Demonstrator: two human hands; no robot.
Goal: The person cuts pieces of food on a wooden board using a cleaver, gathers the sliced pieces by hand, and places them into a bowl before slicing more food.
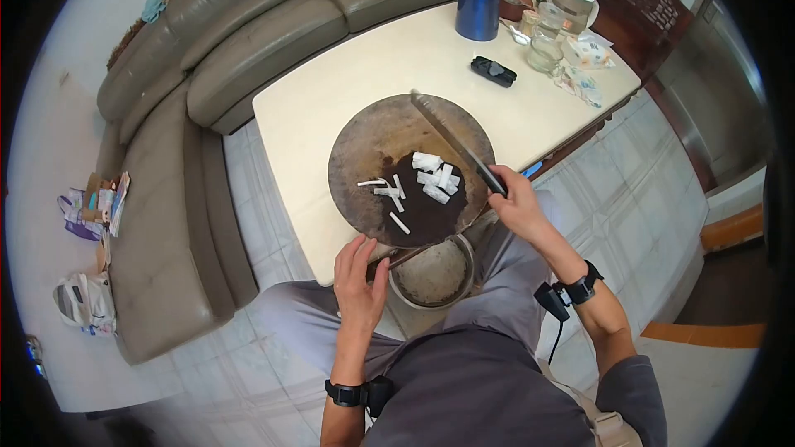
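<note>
A round wooden chopping board [364, 132] with a dark wet patch lies at the near edge of the cream table. My right hand [518, 203] grips the black handle of a kitchen knife [451, 139], its blade slanting across the board's right side. Thick white chunks [436, 176] are heaped right of the board's middle. Several thin white strips [387, 191] lie scattered to their left. My left hand [358, 277] is held at the board's near left rim, fingers apart and holding nothing.
Below the table edge, a round metal basin [432, 275] sits between my knees. The table [290, 108] also bears a blue flask [479, 0], a black object [493, 71], a glass jar [545, 54] and tissue packs [587, 51]. A grey sofa [257, 50] runs along the back and left.
</note>
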